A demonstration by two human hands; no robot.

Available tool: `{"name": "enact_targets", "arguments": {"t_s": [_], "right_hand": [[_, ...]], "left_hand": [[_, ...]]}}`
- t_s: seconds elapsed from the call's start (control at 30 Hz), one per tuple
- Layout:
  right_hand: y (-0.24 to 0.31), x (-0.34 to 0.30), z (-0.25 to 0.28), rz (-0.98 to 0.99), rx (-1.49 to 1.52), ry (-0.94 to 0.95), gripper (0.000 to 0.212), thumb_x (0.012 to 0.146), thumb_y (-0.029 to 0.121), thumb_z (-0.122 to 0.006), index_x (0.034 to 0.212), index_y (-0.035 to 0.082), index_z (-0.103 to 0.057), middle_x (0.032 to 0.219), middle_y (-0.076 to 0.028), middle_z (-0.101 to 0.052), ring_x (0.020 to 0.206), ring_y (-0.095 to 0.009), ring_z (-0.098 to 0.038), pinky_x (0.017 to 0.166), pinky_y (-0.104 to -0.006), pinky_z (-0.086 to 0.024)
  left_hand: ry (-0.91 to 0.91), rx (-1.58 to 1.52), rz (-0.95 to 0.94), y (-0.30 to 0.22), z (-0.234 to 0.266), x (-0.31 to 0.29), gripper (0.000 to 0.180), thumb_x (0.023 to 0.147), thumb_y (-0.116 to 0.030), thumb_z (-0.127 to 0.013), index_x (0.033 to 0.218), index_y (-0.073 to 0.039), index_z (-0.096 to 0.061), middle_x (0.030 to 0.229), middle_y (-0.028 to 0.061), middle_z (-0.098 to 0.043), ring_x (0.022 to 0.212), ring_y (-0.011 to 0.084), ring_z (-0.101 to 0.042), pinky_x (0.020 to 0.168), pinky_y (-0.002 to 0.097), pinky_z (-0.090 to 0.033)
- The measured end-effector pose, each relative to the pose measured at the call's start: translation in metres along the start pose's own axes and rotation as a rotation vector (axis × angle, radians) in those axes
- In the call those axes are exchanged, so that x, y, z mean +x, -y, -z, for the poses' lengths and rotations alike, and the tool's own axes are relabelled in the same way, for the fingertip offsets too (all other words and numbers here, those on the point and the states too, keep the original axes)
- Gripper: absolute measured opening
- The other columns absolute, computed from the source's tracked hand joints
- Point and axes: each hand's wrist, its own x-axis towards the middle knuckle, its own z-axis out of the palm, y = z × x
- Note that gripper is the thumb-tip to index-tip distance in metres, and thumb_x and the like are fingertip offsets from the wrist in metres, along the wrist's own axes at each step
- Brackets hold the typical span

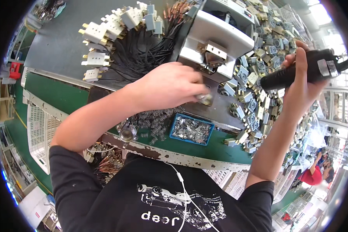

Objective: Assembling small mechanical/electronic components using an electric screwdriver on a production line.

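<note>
Hands at a cluttered assembly bench, seen from above. The left hand [170, 87], at the centre of the frame, is curled with its fingertips pinched on a small metal part [205, 99] held just below the pale grey press fixture [216, 38], whose brass-coloured clamp [214, 54] sits directly above the fingers. The right hand [303, 83], at the upper right of the frame, is closed around a black powered screwdriver [303, 69], which lies nearly level with its tip pointing toward the fixture and its rear end reaching the right rim. Between the two hands, and spreading down the right side of the bench, lies a heap of small grey and brass switch parts [255, 77]. Below the left hand, a shallow blue tray [192, 129] holds shiny metal clips; just to its left lies a loose pile of coil springs [152, 121], and a small metal cup [127, 133] stands at the pile's lower left edge. At the upper left of the frame, white plug blocks with brass prongs [100, 38] lie in a curved row, their black wires [143, 54] gathered in a bundle toward the fixture. The worn, chipped bench edge [174, 156] crosses the lower middle of the frame, above the person's black printed shirt [162, 201]. A white plastic crate [38, 131] stands at the left.
</note>
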Motion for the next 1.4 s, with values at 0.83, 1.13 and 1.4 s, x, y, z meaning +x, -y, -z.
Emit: {"name": "enact_targets", "arguments": {"t_s": [0.83, 1.13, 1.4], "right_hand": [[-0.052, -0.081, 0.069, 0.024, -0.931, 0.635, 0.039, 0.088, 0.001, -0.068, 0.126, 0.006, -0.064, 0.127, -0.015, -0.065, 0.118, -0.035, -0.059, 0.102, -0.0427, -0.047], [0.011, -0.133, 0.042, -0.188, -0.484, 0.543, 0.052, 0.076, 0.007, -0.087, 0.122, 0.002, -0.062, 0.107, -0.011, -0.072, 0.101, -0.021, -0.071, 0.089, -0.0349, -0.055], [0.013, -0.129, 0.014, 0.122, -0.522, 0.557, 0.053, 0.070, 0.011, -0.091, 0.115, 0.004, -0.063, 0.103, -0.014, -0.069, 0.092, -0.030, -0.067, 0.081, -0.0371, -0.054]], "left_hand": [[-0.356, 0.765, 0.280, 0.003, 0.092, -0.042, 0.016, 0.082, -0.018, -0.072, 0.098, -0.016, -0.072, 0.116, 0.0008, -0.066, 0.115, 0.0247, -0.058, 0.094, 0.0396, -0.044], [0.009, 0.715, 0.141, 0.003, 0.033, -0.034, 0.015, 0.074, -0.016, -0.066, 0.085, -0.008, -0.072, 0.129, 0.0068, -0.060, 0.127, 0.0237, -0.050, 0.111, 0.0391, -0.037], [0.029, 0.679, 0.150, 0.006, 0.032, -0.033, 0.014, 0.076, -0.013, -0.065, 0.086, -0.006, -0.070, 0.133, 0.0084, -0.060, 0.131, 0.0255, -0.049, 0.111, 0.0404, -0.036]]}}
